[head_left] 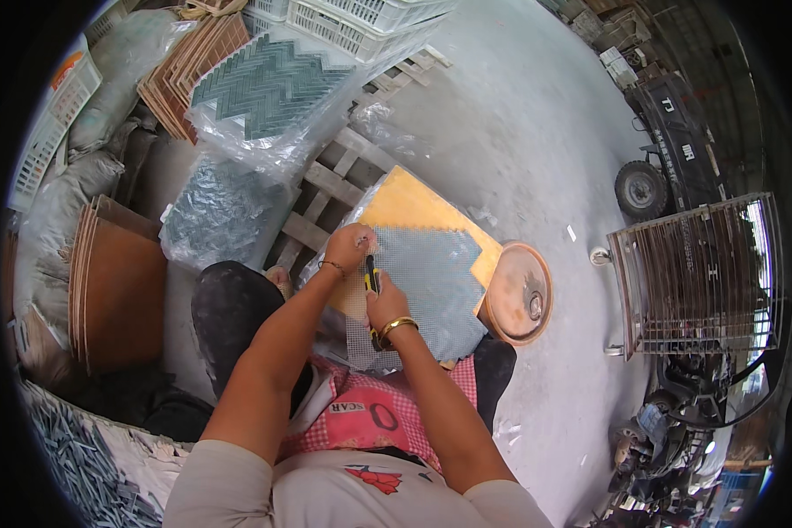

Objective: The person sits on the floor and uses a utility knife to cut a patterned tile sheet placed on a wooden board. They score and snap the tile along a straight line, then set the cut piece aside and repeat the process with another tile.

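A mesh-backed mosaic tile sheet (pixel 431 282) with a zigzag right edge lies on a yellow board (pixel 409 201) in front of me. The mesh reaches past the tiles on the near left side. My right hand (pixel 387 306) is wrapped round a yellow and black utility knife (pixel 373 280), held over the left part of the mesh with its front end pointing away from me. Just beyond that end, my left hand (pixel 350 248) is closed at the sheet's upper left edge. What its fingers pinch, if anything, is too small to make out.
An orange round-topped container (pixel 521 295) stands right of the board. Plastic-wrapped herringbone tile stacks (pixel 268 84) and a wooden pallet (pixel 330 185) lie at the far left. Brown boards (pixel 119 286) lean at left. A wire rack cart (pixel 695 282) stands right; loose tile strips (pixel 79 458) lie lower left.
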Available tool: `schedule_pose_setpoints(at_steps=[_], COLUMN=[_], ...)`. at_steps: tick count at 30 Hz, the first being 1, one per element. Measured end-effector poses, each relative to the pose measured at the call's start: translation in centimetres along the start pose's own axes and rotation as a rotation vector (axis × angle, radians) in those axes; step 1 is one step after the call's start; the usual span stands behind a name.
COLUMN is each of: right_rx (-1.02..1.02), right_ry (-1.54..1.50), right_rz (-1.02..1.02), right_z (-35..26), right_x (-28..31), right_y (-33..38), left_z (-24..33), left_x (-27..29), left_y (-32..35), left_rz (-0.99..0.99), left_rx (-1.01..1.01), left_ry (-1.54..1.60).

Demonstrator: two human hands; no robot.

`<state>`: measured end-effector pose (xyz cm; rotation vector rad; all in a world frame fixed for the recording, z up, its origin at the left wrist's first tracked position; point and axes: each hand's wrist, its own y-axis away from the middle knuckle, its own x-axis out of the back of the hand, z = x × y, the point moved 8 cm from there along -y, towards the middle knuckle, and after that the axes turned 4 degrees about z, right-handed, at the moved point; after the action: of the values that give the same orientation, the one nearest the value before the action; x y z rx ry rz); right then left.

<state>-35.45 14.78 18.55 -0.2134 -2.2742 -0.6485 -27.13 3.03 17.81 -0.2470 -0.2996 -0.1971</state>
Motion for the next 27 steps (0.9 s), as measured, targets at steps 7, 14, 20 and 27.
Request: schedule_pose_setpoints(at_steps=[7, 14, 20, 27], right_rx=[-0.098, 0.056, -0.102, -0.068], right_ry=[-0.143, 0.081, -0.214, -0.203], right_rz=[-0.11, -0.018, -0.121, -0.141], right_z=[-2.2, -0.5, -2.7, -1.9], right_x=[-0.2, -1.1, -0.3, -0.3], right_y=[1.3, 1.7, 3.2, 3.3], left_z=[-1.4, -1.2, -1.6, -1.3], left_x=[0.7, 0.0, 0.9, 0.9], left_y=[0.2, 0.2, 0.2, 0.0], left_rz=[0.025, -0.02, 0.066, 0.011], left_rx=[0.009, 0.031, 0.027, 0.04], left_ry=[0.058, 0.056, 0.112, 0.123])
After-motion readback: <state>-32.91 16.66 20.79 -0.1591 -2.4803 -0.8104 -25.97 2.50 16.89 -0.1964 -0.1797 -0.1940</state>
